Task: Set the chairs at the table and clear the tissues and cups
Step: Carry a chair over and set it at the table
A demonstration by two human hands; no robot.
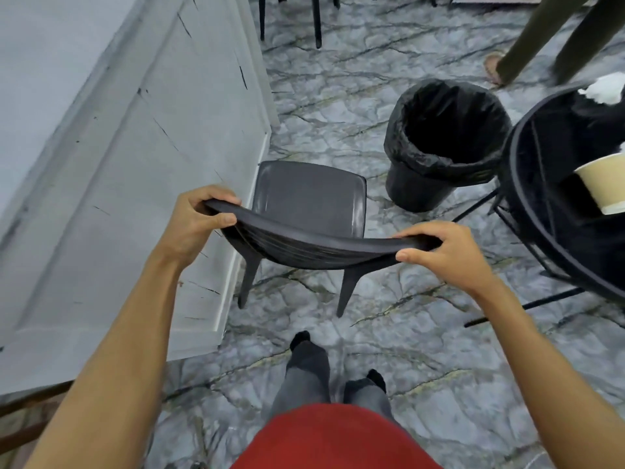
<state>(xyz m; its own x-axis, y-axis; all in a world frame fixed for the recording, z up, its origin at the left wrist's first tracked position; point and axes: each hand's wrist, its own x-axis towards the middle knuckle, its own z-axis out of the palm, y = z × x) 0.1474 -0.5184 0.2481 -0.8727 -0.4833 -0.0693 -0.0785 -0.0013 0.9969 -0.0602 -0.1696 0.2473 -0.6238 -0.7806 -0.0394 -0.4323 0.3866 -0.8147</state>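
Note:
A dark grey plastic chair [307, 198] stands on the marble floor in front of me, its seat facing away, close to the white wall. My left hand [196, 221] grips the left end of its curved backrest. My right hand [443, 252] grips the right end. At the right edge stands a round black table [527, 184]. On it a tan paper cup [605, 184] lies near the edge, and a crumpled white tissue [605, 88] sits farther back.
A black bin [443, 143] lined with a black bag stands open between the chair and the table. A white panelled wall [118, 164] runs along the left. Another person's legs [548, 38] stand at the top right. Dark chair legs [316, 18] show at the top.

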